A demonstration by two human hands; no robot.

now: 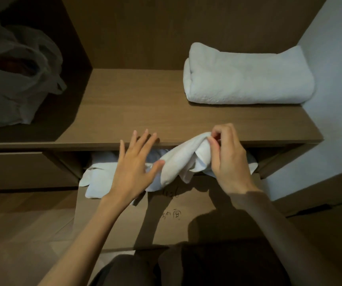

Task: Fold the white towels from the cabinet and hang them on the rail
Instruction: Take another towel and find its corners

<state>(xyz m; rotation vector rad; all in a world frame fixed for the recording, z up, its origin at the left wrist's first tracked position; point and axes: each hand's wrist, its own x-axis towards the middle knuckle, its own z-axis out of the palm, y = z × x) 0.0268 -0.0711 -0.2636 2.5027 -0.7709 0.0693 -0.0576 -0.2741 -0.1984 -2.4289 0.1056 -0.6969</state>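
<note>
Brown wooden shelf top (124, 104) open left and centre; thick folded white towel (246, 79) blocks right rear. Crumpled grey plastic bag (19, 75) fills the left compartment

Left hand (134, 170) and right hand (227, 159): bare. Left forearm (89, 230) and right forearm (269, 223): bare, unsleeved. Lower body: dark matte fabric garment (217, 265) covering both knees, near black-brown.

A brown wooden cabinet (145, 38) fills most of the view. It has a wide shelf (135, 104) and, lower at the left, a closed drawer (21, 170). A pale wall (335, 79) stands at the right. The wooden floor (21, 223) lies in dim light.
</note>
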